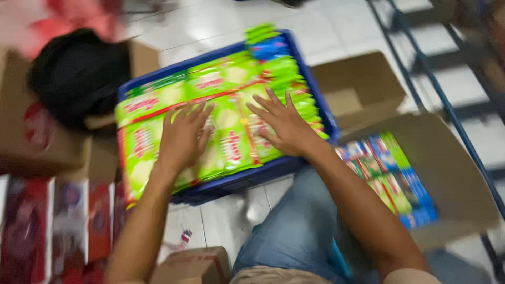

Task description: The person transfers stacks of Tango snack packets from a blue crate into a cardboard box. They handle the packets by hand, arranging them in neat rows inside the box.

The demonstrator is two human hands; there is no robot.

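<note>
Head view, looking down: both hands lie flat on a layer of green snack packets (226,121) that fills a blue plastic crate (315,100) on the white tiled floor (226,221). The left hand (184,137) presses on the packets toward the crate's near left part, fingers spread and pointing away from the person. The right hand (281,123) rests palm down just beside it, toward the middle, fingers also apart; neither hand is closed on anything. The packets lie in rows with red markings (the picture is blurred, so finer detail cannot be told). To the right of the crate stands an open cardboard box (447,163) holding more packets in blue, green and red. Red boxes (58,221) stand at the lower left, and a dark round object (76,73) sits on another carton beyond them. The person's jeans (294,231) show below the crate.
</note>
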